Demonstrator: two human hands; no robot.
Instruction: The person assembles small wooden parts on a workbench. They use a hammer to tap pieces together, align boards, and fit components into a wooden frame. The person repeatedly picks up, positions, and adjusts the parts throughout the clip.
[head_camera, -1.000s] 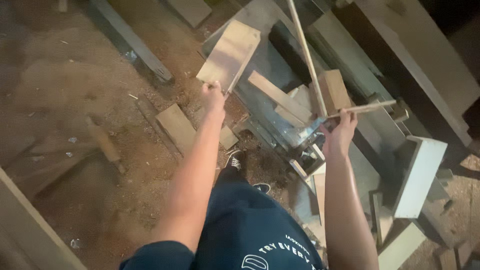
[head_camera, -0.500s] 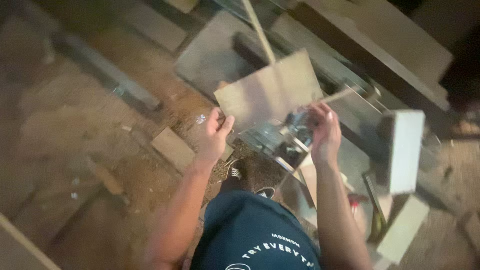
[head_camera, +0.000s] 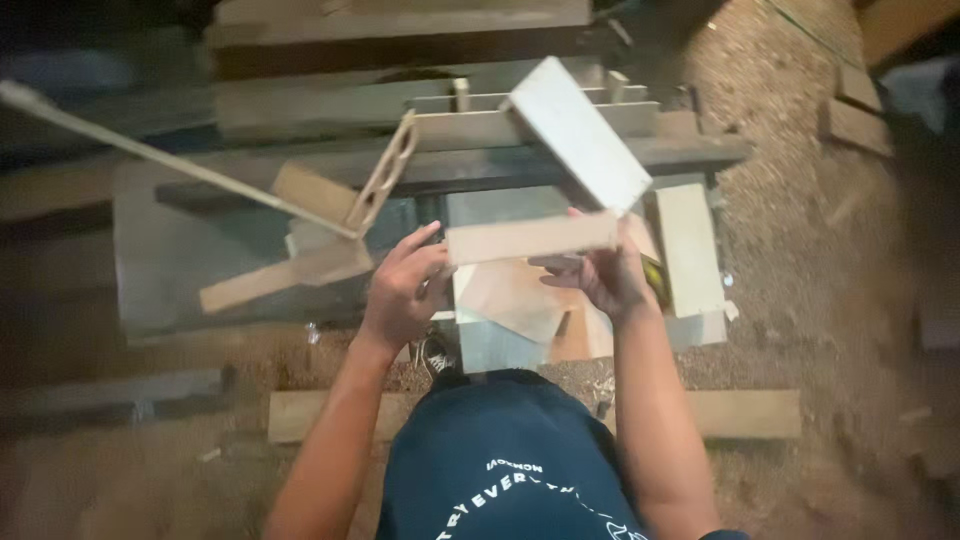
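Both hands (head_camera: 400, 290) (head_camera: 600, 275) grasping wooden board (head_camera: 530, 238) ends, fingertips blurred, board's underside hidden

A wooden board (head_camera: 530, 240) is held between the left hand (head_camera: 403, 290) at nine o'clock and the right hand (head_camera: 597, 277) at three. A block (head_camera: 578, 132) lies at twelve o'clock, a long stick (head_camera: 170, 165) at ten, and a plank (head_camera: 745, 413) at six.

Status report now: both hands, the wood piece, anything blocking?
Left hand and right hand both grip pale flat wooden board, held level. Pale rectangular block close behind. Nothing blocking.
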